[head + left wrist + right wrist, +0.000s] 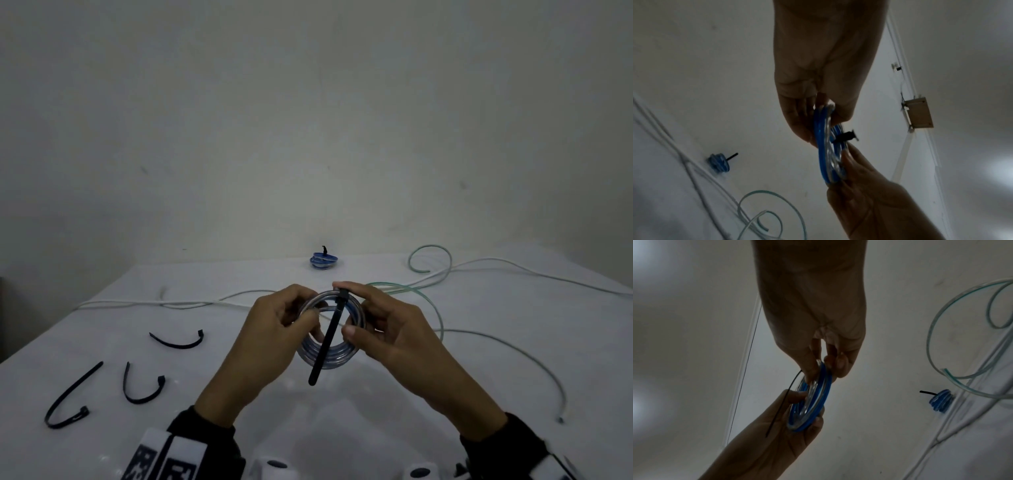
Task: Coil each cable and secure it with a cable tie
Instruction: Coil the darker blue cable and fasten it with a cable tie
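A coiled blue cable (337, 358) is held above the white table between both hands. My left hand (305, 320) grips the coil's left side, fingers curled round the loops (823, 146). My right hand (346, 311) pinches the coil's right side, forefinger on top by the tie's head and thumb inside the ring. A black cable tie (325, 339) wraps the coil's far edge, and its tail hangs down across the ring toward me. The tie's head (846, 136) sticks out in the left wrist view. Its thin tail (783, 402) shows in the right wrist view beside the coil (813, 394).
A tied blue coil (323, 262) sits at the table's far edge. Three spare black ties (180, 341) (142, 389) (68, 401) lie at the left. A loose green cable (430, 260) and white cables (513, 365) sprawl behind and to the right.
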